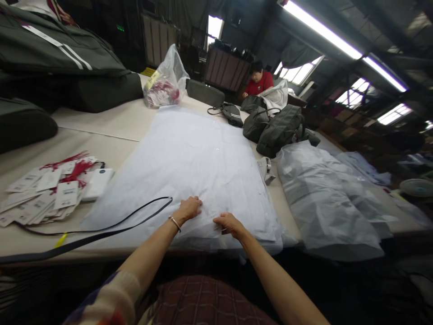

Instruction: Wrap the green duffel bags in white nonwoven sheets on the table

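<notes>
A broad stack of thin white translucent sheets or bags point(189, 153) lies on the table in front of me. My left hand point(190, 208), with a bracelet at the wrist, rests on the stack near its front edge, fingers curled down against the surface. To its right, my right hand point(230, 224) pinches at the sheets close to the front edge, thumb and fingers together. A dark strap point(135, 224) loops over the left part of the stack and ends just left of my left hand.
On the left are white tags with red tassels point(66, 194), a white box point(98, 184) and dark bags point(98, 90). Farther back stand a bag of tags point(164, 88), grey-green bags point(279, 128) and a person in red point(259, 84). Clear plastic point(324, 194) lies right.
</notes>
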{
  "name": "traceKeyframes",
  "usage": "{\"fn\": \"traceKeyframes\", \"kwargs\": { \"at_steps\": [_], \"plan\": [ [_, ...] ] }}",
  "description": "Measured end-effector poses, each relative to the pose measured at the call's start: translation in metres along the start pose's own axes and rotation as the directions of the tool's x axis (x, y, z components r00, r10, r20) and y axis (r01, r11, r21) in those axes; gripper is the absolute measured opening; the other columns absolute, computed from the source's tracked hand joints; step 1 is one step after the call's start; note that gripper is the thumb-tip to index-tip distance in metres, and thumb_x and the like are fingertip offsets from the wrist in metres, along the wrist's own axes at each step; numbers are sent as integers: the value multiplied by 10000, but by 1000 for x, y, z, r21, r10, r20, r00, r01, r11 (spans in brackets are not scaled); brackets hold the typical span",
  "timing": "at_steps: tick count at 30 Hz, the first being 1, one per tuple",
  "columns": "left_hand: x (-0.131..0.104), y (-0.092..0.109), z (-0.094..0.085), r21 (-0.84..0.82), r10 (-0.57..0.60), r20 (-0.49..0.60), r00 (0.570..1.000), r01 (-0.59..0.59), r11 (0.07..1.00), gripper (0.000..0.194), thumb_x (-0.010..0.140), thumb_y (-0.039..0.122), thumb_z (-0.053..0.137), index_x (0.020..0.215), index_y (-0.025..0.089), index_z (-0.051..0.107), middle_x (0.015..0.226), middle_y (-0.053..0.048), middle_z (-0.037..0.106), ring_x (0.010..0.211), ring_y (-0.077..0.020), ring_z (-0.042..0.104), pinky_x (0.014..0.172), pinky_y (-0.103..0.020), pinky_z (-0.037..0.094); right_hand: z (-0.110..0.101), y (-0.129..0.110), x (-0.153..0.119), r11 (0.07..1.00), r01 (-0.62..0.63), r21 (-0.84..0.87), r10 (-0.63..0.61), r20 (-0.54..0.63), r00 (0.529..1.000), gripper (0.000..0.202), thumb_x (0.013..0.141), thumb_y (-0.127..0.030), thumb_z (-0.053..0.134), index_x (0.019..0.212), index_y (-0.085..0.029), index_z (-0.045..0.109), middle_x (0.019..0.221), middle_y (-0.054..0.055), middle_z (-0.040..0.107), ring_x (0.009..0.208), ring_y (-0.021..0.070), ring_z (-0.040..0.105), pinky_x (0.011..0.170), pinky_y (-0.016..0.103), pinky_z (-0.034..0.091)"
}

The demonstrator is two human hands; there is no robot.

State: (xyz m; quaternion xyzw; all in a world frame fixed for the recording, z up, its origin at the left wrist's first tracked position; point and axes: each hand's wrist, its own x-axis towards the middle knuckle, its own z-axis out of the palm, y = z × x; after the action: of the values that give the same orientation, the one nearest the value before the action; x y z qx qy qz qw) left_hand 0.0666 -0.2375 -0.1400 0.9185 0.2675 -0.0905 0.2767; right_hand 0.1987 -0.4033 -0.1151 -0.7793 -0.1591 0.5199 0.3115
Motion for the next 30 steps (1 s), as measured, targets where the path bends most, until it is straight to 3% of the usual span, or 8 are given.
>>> {"fn": "traceKeyframes", "kwargs": {
  "at_steps": [4,8,13,17,21,23,26,30],
  "plan": [
    [-7,0,4,80,49,-11,999,-48,996,350,866,345,625,1187,213,592,1260,-101,571,1174,-308,527,909,-525,476,1,26,-10,999,-37,28,38,-36,999,201,662,-197,622,751,-219,443,558,-85,459,509,101,495,572,263,515],
    [-9,1,7,145,97,-42,994,-90,985,453,775,370,713,1180,214,582,1255,-139,564,1164,-349,516,892,-540,456,11,56,-7,997,-78,9,79,-83,993,219,641,-166,610,761,-220,435,524,-86,496,499,132,571,514,240,498],
    [-20,24,22,224,226,-77,971,-204,953,398,847,255,658,1212,148,543,1314,-153,511,1208,-319,475,999,-483,370,21,76,4,997,-71,-36,65,-147,987,204,650,-170,590,754,-222,422,518,-87,538,530,157,633,472,212,466],
    [-37,46,50,237,353,-23,935,-338,911,364,783,235,737,1112,199,585,1205,-107,580,1127,-284,523,951,-428,423,23,79,8,994,-57,-94,41,-166,985,221,659,-166,604,766,-228,421,503,-85,550,543,176,654,471,219,470],
    [-45,48,70,237,369,1,929,-359,903,443,782,234,727,1189,216,552,1250,-118,563,1129,-312,518,923,-466,435,18,78,6,978,-44,-204,4,-193,981,234,648,-177,639,751,-230,435,479,-72,548,489,192,630,468,248,453],
    [-45,46,72,234,359,-1,933,-349,907,486,781,241,727,1226,231,533,1294,-120,543,1152,-321,504,933,-483,429,11,74,0,958,-18,-285,-45,-213,976,236,623,-181,668,711,-225,453,468,-59,541,479,198,614,496,268,443],
    [-44,46,70,230,335,-1,942,-326,917,549,737,277,775,1234,237,544,1301,-118,556,1153,-332,515,936,-502,440,1,65,-9,915,79,-396,-194,-258,946,170,654,-225,674,697,-217,509,577,-20,602,622,194,641,620,283,448],
    [-47,55,70,240,281,-16,960,-269,933,698,652,286,840,1282,228,544,1331,-142,564,1177,-364,530,964,-550,445,-20,57,-10,851,269,-450,-361,-130,924,120,654,-277,700,710,-246,599,626,-11,641,700,216,646,692,313,453]
  ]
}}
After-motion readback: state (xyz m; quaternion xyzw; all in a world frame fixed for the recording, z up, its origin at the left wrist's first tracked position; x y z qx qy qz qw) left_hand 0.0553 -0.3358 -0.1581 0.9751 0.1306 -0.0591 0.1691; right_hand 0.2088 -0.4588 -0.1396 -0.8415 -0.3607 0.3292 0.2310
